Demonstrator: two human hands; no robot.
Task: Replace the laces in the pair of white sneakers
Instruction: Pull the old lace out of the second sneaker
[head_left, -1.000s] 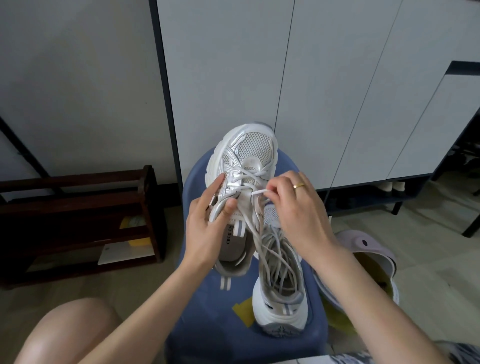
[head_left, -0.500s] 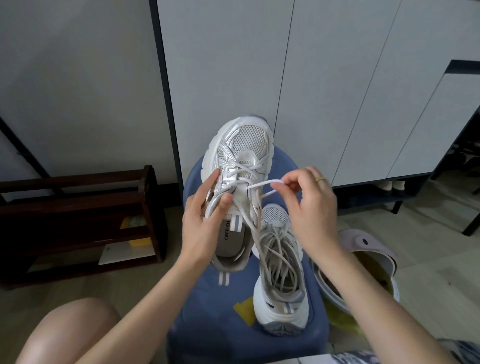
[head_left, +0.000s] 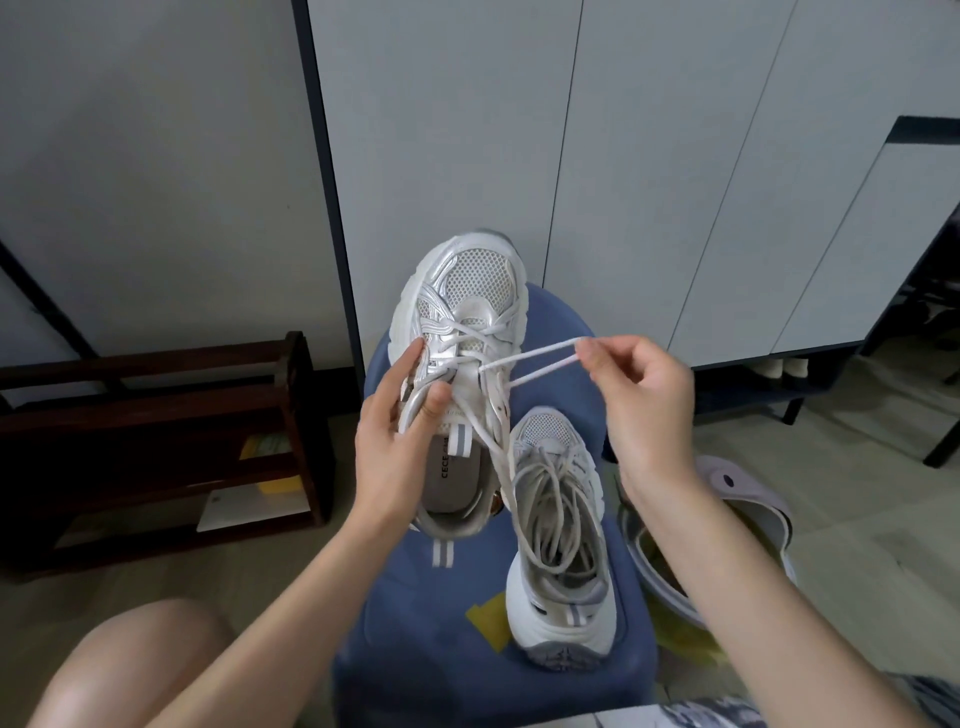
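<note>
The lace (head_left: 530, 361) ran as a taut loop from an eyelet of the held sneaker (head_left: 465, 332) out to the right hand (head_left: 641, 400), whose fingers (head_left: 589, 353) pinched the loop's end. The left hand (head_left: 395, 441) gripped that sneaker at the tongue, fingers curled round its side, holding it raised above the blue stool (head_left: 457, 623). The second sneaker (head_left: 558, 525) stood on the stool just beside it, loose laces piled inside. A wooden rack (head_left: 156, 441) sat to the left by the wall. The likely risk: a hard pull could cinch the lower crossings unevenly or drag the trailing strand into the second sneaker's loose laces and tangle them.
</note>
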